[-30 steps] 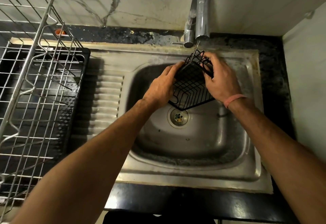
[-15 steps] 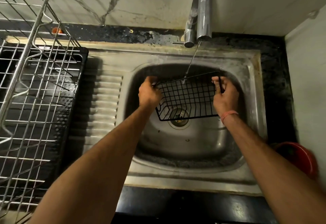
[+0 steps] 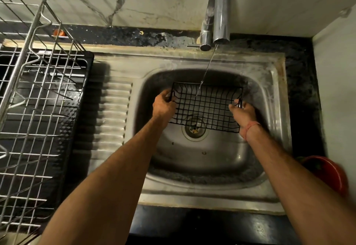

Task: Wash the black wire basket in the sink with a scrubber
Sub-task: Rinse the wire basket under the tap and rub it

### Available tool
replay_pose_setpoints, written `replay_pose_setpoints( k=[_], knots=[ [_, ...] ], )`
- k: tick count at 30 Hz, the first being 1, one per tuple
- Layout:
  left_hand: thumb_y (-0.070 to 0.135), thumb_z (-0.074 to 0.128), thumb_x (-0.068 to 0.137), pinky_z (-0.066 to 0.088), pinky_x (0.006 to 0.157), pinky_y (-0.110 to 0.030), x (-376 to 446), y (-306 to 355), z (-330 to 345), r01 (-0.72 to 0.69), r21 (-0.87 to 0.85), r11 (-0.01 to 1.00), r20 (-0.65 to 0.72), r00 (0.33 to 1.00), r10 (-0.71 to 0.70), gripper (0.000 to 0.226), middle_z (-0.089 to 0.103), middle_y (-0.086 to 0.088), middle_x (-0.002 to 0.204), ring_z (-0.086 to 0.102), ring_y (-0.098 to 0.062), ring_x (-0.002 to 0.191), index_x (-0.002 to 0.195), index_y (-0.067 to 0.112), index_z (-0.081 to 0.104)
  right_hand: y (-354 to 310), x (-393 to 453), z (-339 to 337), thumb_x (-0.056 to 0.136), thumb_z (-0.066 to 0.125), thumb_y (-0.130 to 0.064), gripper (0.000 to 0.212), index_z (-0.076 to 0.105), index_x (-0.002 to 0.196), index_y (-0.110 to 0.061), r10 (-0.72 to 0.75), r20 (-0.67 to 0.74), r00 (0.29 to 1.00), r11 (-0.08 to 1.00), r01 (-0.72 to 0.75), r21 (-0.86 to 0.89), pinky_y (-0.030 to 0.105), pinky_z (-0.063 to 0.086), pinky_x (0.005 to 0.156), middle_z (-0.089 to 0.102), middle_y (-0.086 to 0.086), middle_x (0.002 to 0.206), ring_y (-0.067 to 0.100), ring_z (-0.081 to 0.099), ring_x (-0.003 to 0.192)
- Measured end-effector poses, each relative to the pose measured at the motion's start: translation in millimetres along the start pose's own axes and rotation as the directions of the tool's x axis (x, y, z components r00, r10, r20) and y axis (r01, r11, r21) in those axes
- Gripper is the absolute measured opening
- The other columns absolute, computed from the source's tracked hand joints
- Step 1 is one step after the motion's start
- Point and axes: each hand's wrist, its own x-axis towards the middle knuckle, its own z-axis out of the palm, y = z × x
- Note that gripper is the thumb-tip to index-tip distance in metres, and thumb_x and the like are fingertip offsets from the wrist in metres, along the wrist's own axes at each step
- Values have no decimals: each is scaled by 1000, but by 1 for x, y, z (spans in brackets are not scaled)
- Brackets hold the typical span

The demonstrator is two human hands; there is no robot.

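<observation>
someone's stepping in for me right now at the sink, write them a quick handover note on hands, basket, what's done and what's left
Left hand grips the left edge of the black wire basket; right hand holds its right edge.
The basket is held over the sink bowl, above the drain, its open side facing up.
The tap is running; a thin stream lands on the basket's far side.
Done: rinsing is under way.
Left: no scrubber is in view, so scrubbing cannot be confirmed. Find it, scrub the wires, rinse again. A dish rack stands on the left.
</observation>
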Motion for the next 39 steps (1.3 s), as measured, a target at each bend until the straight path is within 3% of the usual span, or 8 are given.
replay_pose_setpoints(
  k=[5,13,17,22,26,29,35,39],
  knots=[
    [5,58,107,61,84,-27,-3,-2,3,-51,90,995,-21,998,53,58,65,5,134,67,-10,107,158,32,49,-5,0,2,91,71,-24,63,48,149,-18,-37,32,999,989,41,-144,43,43,117,58,8,147,31,55,135],
    [-1,57,104,62,101,-46,-8,-5,7,-50,181,982,-96,993,68,70,56,-4,155,65,-22,128,164,33,40,-15,-14,-1,101,44,4,72,27,167,-21,-126,121,985,936,158,-316,28,37,110,44,8,160,28,47,144],
    [-7,57,101,62,102,-46,-9,-7,4,-29,147,989,-78,996,41,77,52,-4,159,61,-24,135,165,32,38,-17,-9,-2,99,45,6,76,24,167,-20,-141,144,979,919,184,-349,35,25,125,34,7,169,27,35,154],
    [-9,55,101,65,92,-39,-9,-8,3,-9,105,994,-75,997,17,78,53,-6,156,66,-20,121,165,30,36,-24,-4,0,95,44,8,79,25,167,-21,-138,159,977,912,188,-363,38,25,127,35,7,169,28,32,156],
    [-11,52,101,60,74,-24,-9,-8,2,-1,64,998,-66,998,6,78,52,-8,157,63,-13,110,166,30,34,-25,-6,-4,99,48,4,79,18,169,-20,-150,169,974,843,215,-492,27,36,108,34,12,168,33,42,148],
    [-10,52,101,56,67,-21,-9,-8,2,2,51,999,-67,998,1,77,55,-7,154,65,-9,96,165,30,37,-24,2,-7,97,57,-5,77,23,165,-19,-180,169,969,704,247,-666,41,47,110,47,18,157,42,52,137],
    [-7,52,105,59,91,-28,-14,-8,2,39,68,997,-78,996,-34,69,53,-7,157,61,-19,130,164,24,38,-21,5,-10,102,59,-11,47,46,148,-10,-195,155,969,644,245,-725,47,51,106,60,22,139,44,59,128],
    [4,49,109,60,103,-43,-17,-13,3,-28,304,952,-71,996,52,46,65,-1,128,67,-21,120,149,24,57,-5,5,-6,104,57,-10,48,44,150,-6,-238,139,961,682,267,-680,46,48,110,62,23,138,43,58,130]
  ],
)
